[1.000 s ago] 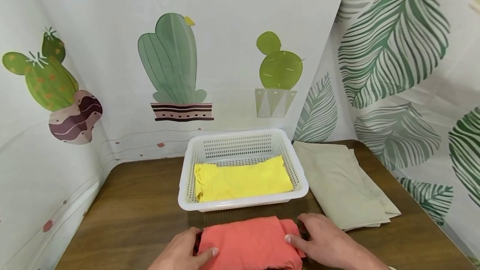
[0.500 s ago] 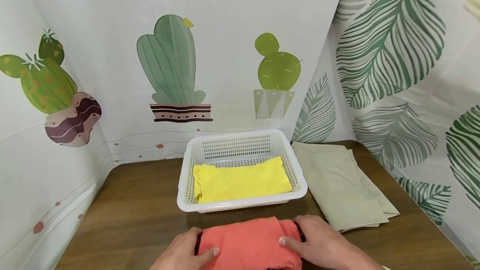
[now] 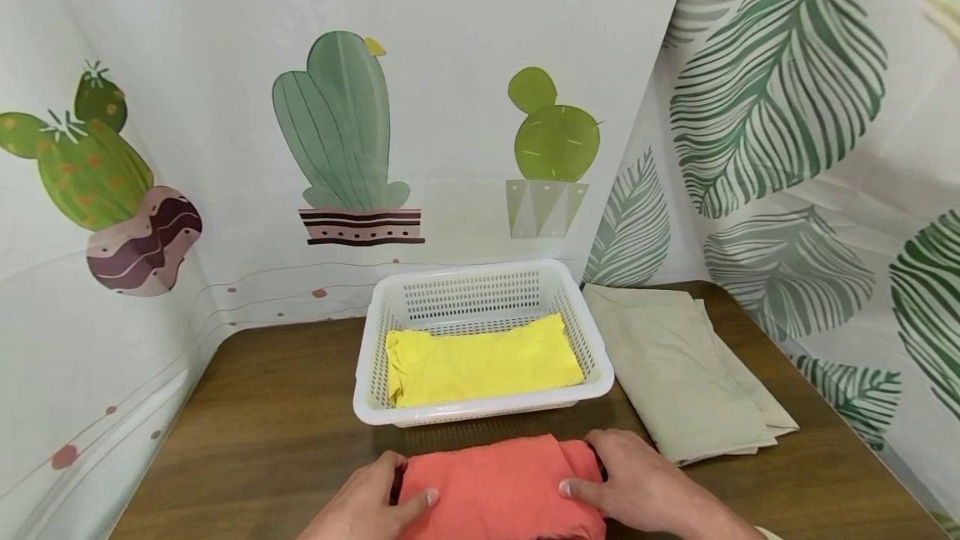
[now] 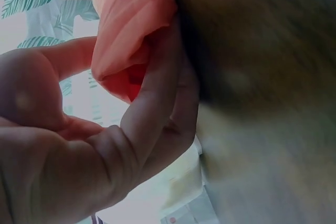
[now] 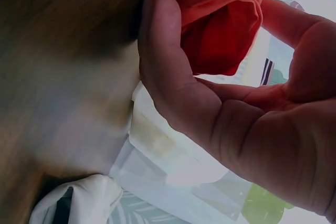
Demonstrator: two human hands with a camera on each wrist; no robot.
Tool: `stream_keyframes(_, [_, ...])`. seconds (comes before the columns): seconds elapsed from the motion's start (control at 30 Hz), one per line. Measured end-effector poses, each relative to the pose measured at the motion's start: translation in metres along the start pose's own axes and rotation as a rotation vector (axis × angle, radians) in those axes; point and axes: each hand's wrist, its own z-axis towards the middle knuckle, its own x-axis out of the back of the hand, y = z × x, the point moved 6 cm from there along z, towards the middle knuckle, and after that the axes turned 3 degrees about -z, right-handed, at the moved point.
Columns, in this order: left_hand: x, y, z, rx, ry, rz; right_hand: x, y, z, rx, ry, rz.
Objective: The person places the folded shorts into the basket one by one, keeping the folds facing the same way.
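A folded rectangular bundle of coral-red cloth (image 3: 498, 490) lies at six o'clock in the head view, cut off by the bottom edge, over a dark brown wood-grain table (image 3: 277, 407). Whether it rests on the wood or is held just above it cannot be told.

At the bundle's nine o'clock end, the bare left hand (image 3: 363, 502) is clamped on the cloth, its thumb on top and its fingers curved beneath, as the left wrist view shows. At the three o'clock end, the bare right hand (image 3: 641, 482) pinches the cloth likewise, thumb above and fingers below; the right wrist view shows the open end of the fold between them.

At twelve o'clock from the bundle, just beyond it, stands a white rectangular plastic basket (image 3: 480, 407) with slotted walls, holding a flat folded yellow cloth (image 3: 483, 365). At two o'clock from the bundle, beside the basket, a folded pale beige cloth (image 3: 675, 373) lies on the table. White fabric backdrops rise behind: printed cacti (image 3: 337, 123) toward eleven o'clock, green leaves (image 3: 780, 98) toward two.
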Motion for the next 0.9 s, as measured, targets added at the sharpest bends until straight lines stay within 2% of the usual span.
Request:
stream_keyframes(0.1, [0.0001, -0.0002, 0.0006, -0.014, -0.005, -0.017, -0.0004, 0.0002, -0.0006, 0.058, -0.008, 0.009])
stream_keyframes(0.23, [0.0006, -0.0002, 0.0010, -0.029, -0.009, -0.045, -0.0007, 0.0009, -0.0008, 0.091, -0.019, 0.019])
stream_keyframes(0.43, [0.0008, -0.0010, 0.0013, -0.043, -0.006, -0.065, -0.0015, 0.0020, 0.0008, 0.079, -0.050, 0.062])
stream_keyframes(0.57, [0.0018, -0.0004, -0.0002, -0.094, 0.008, -0.077, -0.0028, 0.0026, 0.0020, 0.068, -0.068, 0.079])
stream_keyframes(0.7, [0.0025, 0.0001, -0.0010, -0.119, 0.017, -0.101, -0.0048, 0.0032, 0.0024, 0.074, -0.076, 0.097])
stream_keyframes(0.9, [0.0011, 0.0006, 0.0006, -0.129, 0.015, -0.141, -0.0049, 0.0013, 0.0003, 0.163, -0.064, 0.147])
